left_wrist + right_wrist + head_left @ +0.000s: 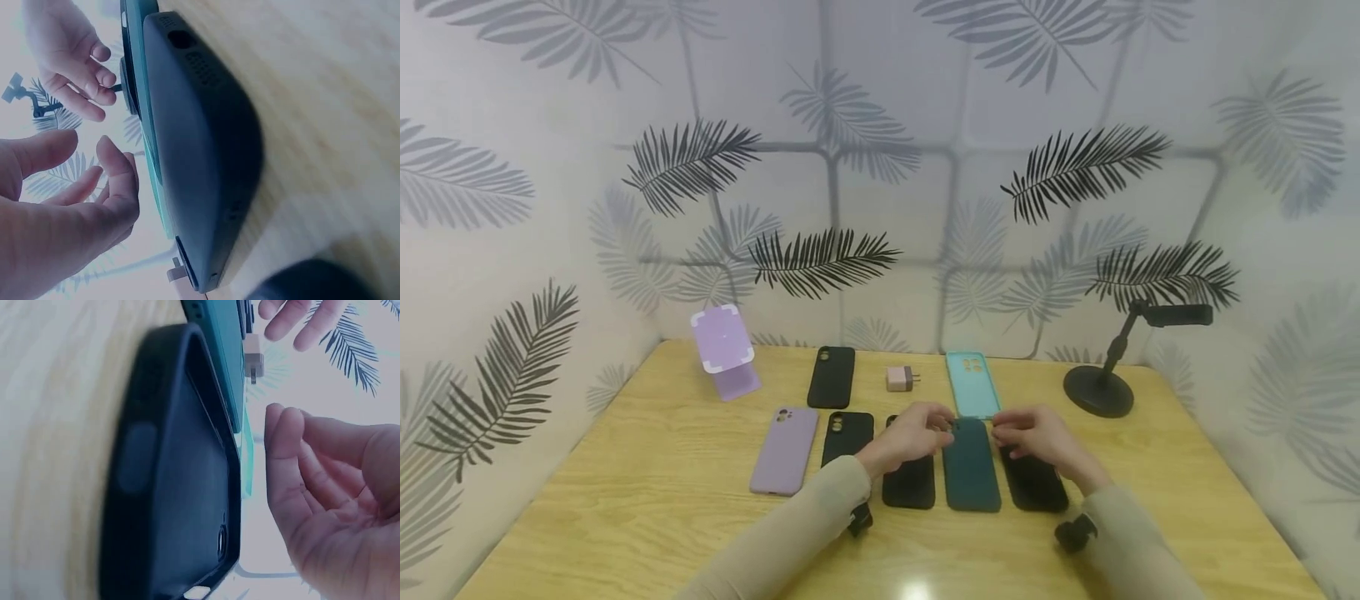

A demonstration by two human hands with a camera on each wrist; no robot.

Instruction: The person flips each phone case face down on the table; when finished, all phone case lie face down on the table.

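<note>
My left hand [910,437] hovers over the upper part of a black phone case [910,487], its fingers loosely bent and holding nothing. Beside it lies a dark teal phone case [972,471], with the left fingertips near its top edge. Above another black phone case [1039,485] hangs my right hand [1041,433], also empty. In the right wrist view this black case [200,500] lies with its hollow side up, and the thumb and fingers of the right hand [331,500] come close together in the air. A light turquoise phone case [973,387] lies behind both hands.
To the left lie a lilac phone case [785,454] and two black ones [848,437], [832,379]. A pink charger plug [900,378] sits at the back middle. A purple phone stand [724,346] stands back left, a black stand [1099,390] back right.
</note>
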